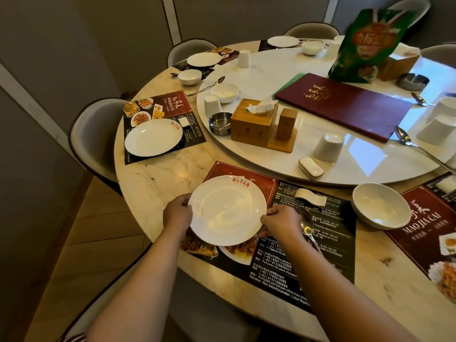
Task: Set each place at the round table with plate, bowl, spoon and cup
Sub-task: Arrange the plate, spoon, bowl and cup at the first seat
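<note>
Two hands, left hand and right hand, curl their fingers round opposite rims of a round, glossy white plate. Just right of the plate lies a metal spoon on the printed placemat.

Counter carries a turntable at its centre; near placemat at 6 o'clock, plate on its left part, spoon just right of the plate; bowl at 4 o'clock, off the turntable; second plate on a placemat at 9 o'clock; tissue box on the turntable, upturned cup to its right, menu behind.
</note>
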Action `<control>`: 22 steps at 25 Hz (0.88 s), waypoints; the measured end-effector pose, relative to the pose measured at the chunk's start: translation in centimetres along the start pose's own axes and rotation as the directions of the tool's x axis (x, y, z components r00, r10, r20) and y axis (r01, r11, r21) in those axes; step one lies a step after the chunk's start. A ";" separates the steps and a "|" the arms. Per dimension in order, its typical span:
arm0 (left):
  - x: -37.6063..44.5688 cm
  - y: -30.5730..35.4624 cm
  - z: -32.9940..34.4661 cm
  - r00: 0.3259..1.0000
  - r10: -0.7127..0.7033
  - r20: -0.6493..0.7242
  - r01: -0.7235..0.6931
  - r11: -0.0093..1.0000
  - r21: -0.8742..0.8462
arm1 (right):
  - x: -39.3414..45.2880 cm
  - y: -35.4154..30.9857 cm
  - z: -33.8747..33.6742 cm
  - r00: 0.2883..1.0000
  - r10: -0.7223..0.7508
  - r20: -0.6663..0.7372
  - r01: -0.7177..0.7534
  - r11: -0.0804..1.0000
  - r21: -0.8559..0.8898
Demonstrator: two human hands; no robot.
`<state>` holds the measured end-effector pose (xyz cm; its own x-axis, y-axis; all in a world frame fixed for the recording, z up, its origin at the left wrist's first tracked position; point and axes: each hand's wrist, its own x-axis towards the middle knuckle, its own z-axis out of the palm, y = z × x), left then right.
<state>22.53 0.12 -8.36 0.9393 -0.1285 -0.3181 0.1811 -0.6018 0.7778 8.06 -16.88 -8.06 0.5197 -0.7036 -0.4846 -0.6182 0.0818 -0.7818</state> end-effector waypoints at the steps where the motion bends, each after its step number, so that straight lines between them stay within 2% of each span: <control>1: 0.0 -0.2 0.1 1.000 0.012 0.004 -0.012 1.000 0.017 | 0.0 0.1 0.0 1.000 0.000 -0.002 0.000 1.000 -0.003; 4: -0.1 -0.7 0.3 0.997 0.080 -0.005 -0.079 0.995 0.053 | 0.0 0.2 -0.2 1.000 0.016 0.019 -0.016 1.000 -0.002; 8: -2.3 -0.1 0.9 0.991 0.094 -0.096 -0.090 0.995 0.043 | -0.9 0.3 -1.6 0.998 0.019 0.053 -0.017 1.000 -0.023; 11: -5.6 1.1 2.5 0.947 0.288 -0.143 -0.273 0.955 0.111 | -2.0 1.2 -3.7 0.998 -0.042 -0.049 0.038 0.997 -0.074; 13: -8.0 1.9 4.5 0.921 0.385 -0.060 -0.380 0.922 0.071 | -2.3 2.3 -5.5 0.981 -0.123 -0.152 0.099 0.983 -0.156; 16: -11.3 2.6 7.9 0.920 0.378 0.099 -0.377 0.926 -0.031 | -1.5 3.3 -8.0 0.952 -0.209 -0.223 0.155 0.959 -0.239; 20: -14.3 2.2 11.5 0.930 0.298 0.216 -0.288 0.955 -0.075 | 0.6 3.5 -9.3 0.967 -0.216 -0.134 0.165 0.934 -0.318; 22: -15.1 2.2 12.6 0.932 0.283 0.228 -0.277 0.959 -0.059 | 1.6 3.5 -9.5 0.974 -0.212 -0.079 0.173 0.922 -0.345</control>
<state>5.06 -9.19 -8.70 0.8597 -0.4700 -0.2002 -0.0691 -0.4952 0.8660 1.14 -24.45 -7.87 0.5911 -0.7583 -0.2751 -0.6838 -0.2901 -0.6695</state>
